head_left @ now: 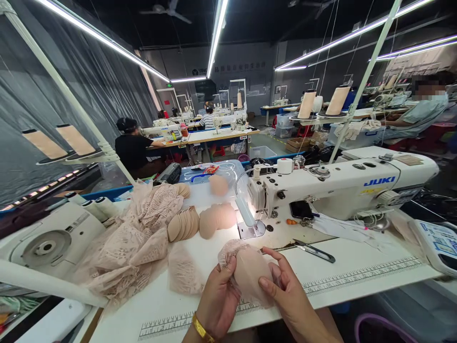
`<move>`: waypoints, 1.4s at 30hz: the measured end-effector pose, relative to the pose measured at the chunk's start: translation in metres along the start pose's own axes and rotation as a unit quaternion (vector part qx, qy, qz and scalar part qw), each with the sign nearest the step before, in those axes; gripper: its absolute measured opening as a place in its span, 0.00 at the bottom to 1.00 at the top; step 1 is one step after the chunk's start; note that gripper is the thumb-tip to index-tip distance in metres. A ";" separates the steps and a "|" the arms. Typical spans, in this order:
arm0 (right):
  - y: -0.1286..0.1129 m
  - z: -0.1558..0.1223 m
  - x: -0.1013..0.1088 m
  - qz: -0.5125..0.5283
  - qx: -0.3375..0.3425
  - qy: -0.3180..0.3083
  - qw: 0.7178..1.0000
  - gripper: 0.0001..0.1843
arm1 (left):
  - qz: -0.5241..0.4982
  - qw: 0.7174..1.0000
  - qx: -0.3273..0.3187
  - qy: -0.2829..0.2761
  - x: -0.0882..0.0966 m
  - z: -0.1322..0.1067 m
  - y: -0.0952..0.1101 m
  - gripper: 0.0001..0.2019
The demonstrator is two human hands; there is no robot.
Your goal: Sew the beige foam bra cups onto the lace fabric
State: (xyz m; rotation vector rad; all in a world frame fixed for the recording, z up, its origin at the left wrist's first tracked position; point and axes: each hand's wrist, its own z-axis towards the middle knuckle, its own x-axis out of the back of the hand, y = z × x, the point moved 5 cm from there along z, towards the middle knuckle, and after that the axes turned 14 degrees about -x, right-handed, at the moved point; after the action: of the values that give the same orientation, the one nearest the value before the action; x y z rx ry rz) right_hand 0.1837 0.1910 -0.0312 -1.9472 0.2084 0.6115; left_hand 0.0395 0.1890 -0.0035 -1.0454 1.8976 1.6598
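Between both hands is a beige bra cup [252,272] with lace fabric [228,251] round its edge, held above the table's front. My left hand [221,290] is closed on its left side, thumb on top. On the right side, my right hand [285,286] pinches the same cup with its thumb over the face. Stacked beige cup pads [183,224] and more pads [217,219] lie behind, left of the sewing machine's needle area [253,228]. A lace piece [183,270] lies flat left of my left hand.
A white sewing machine [342,186] spans the right. Thread snips [314,251] lie before it, near a phone [301,209]. Heaped lace [132,243] covers the left of the table, and a printed ruler [364,276] runs along the front edge. Co-workers sit farther back.
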 end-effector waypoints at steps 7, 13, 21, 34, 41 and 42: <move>-0.003 -0.004 -0.003 -0.018 0.007 0.024 1.000 0.48 | 0.038 0.999 0.009 0.002 -0.002 0.001 -0.002 0.20; -0.004 -0.007 0.007 -0.098 0.023 -0.077 0.992 0.55 | 0.108 0.992 -0.016 -0.058 -0.011 0.005 0.010 0.22; -0.084 0.028 0.015 -0.608 0.411 -0.127 0.667 0.17 | 0.446 0.728 -0.048 -0.518 -0.057 0.002 0.043 0.06; -0.098 0.093 0.035 -0.711 0.383 -0.126 0.577 0.15 | 0.665 0.423 -0.178 -0.589 -0.070 0.074 0.020 0.07; -0.103 0.098 0.038 -0.737 0.351 -0.074 0.572 0.16 | 0.643 0.452 -0.187 -0.589 -0.073 0.077 0.020 0.07; -0.103 0.098 0.038 -0.735 0.350 -0.068 0.576 0.15 | 0.640 0.453 -0.191 -0.590 -0.074 0.078 0.020 0.07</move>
State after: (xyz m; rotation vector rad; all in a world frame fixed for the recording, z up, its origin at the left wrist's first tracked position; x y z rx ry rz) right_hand 0.2266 0.3288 -0.0007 -0.7191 -1.0664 -0.4526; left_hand 0.0578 0.2842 0.0472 1.7707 0.9592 2.3027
